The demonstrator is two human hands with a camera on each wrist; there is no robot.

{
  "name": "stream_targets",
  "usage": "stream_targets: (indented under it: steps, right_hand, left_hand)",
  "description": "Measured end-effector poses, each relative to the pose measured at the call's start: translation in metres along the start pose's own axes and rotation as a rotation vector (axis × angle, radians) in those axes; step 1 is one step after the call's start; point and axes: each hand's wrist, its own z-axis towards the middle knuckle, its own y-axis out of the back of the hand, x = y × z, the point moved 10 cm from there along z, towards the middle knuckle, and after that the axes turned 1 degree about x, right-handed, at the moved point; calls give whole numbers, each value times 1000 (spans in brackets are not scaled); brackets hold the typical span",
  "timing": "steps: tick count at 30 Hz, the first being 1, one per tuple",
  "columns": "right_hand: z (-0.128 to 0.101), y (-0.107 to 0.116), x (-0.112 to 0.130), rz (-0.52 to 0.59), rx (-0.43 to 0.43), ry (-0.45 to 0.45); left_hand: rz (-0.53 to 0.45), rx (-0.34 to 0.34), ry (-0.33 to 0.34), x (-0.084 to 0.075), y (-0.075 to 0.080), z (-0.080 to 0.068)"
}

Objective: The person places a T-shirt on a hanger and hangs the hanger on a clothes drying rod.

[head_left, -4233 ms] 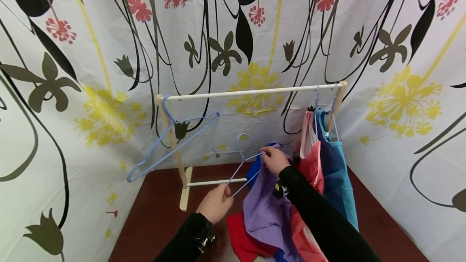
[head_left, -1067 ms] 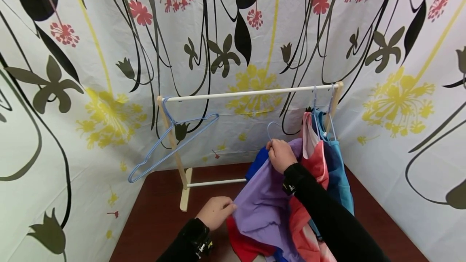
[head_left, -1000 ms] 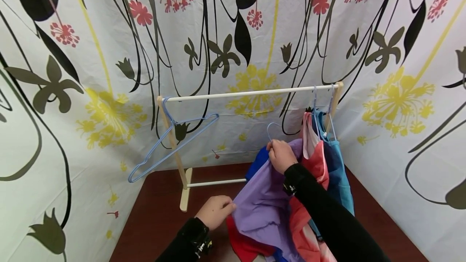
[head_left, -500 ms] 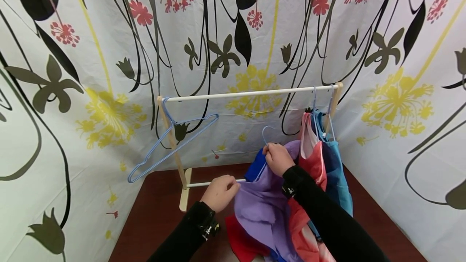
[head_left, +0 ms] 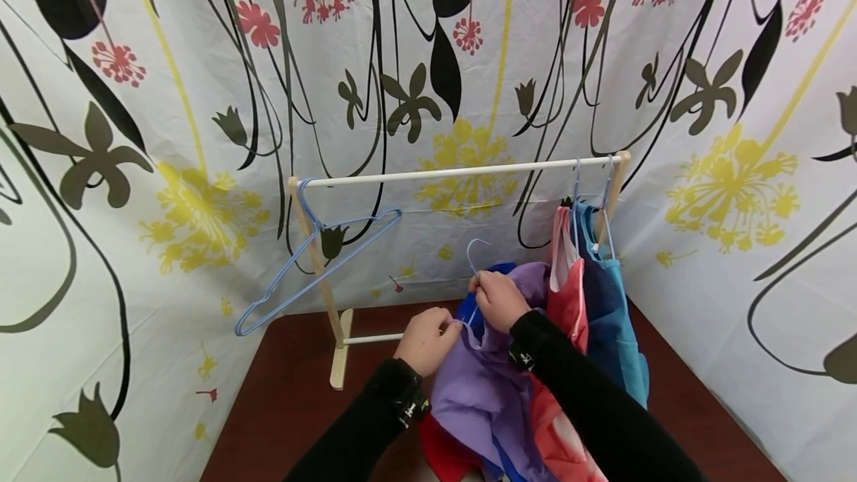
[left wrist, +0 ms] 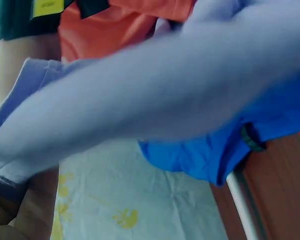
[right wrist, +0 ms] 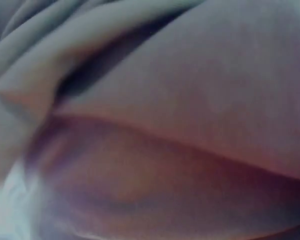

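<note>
In the head view my right hand (head_left: 501, 302) grips a blue wire clothes hanger (head_left: 472, 262) just below its hook, which points up. The purple garment (head_left: 482, 393) drapes over part of the hanger and hangs below both hands. My left hand (head_left: 428, 339) pinches its upper edge beside the hanger. Close up in the left wrist view, the purple garment (left wrist: 165, 95) stretches across in a blurred band. The right wrist view is blurred cloth and skin. The garment hides most of the hanger's lower part.
A wooden clothes rack (head_left: 442, 174) stands behind on the dark table (head_left: 301, 400). An unused blue hanger (head_left: 321, 274) hangs at its left; a coral garment (head_left: 567, 303) and a blue garment (head_left: 612, 318) hang right. Red cloth (head_left: 447, 452) and blue cloth (head_left: 467, 306) lie around the purple garment.
The left hand lets go of the purple garment's side, moves up and right, and now pinches its upper edge. The right hand and hanger shift slightly left and down.
</note>
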Motion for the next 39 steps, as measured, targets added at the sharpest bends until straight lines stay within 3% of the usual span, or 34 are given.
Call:
stream_targets:
  steps: [11, 19, 21, 24, 26, 29, 34, 39]
  right_hand:
    - [-2, 0, 8, 28, -20, 21]
    - [-6, 1, -13, 56, -59, -60]
    - [-6, 5, -17, 70, -85, -76]
    - [-7, 11, -21, 84, -111, -96]
    - [-7, 13, -22, 88, -116, -107]
    - [-7, 13, -23, 76, -120, -115]
    - [-7, 10, -23, 68, -128, -130]
    - [-5, 8, -21, 90, -126, -144]
  left_hand:
    - [-57, 34, 90, 12, -27, 0]
    - [-181, 133, 173, 23, -25, -14]
    - [-133, 136, 182, 26, -19, -19]
    - [18, 160, 162, 28, -15, -26]
    - [117, 180, 114, 26, -18, -30]
    - [192, 192, 50, 21, -27, -33]
    - [234, 169, 69, 22, -40, -32]
    - [188, 159, 109, 21, -43, -28]
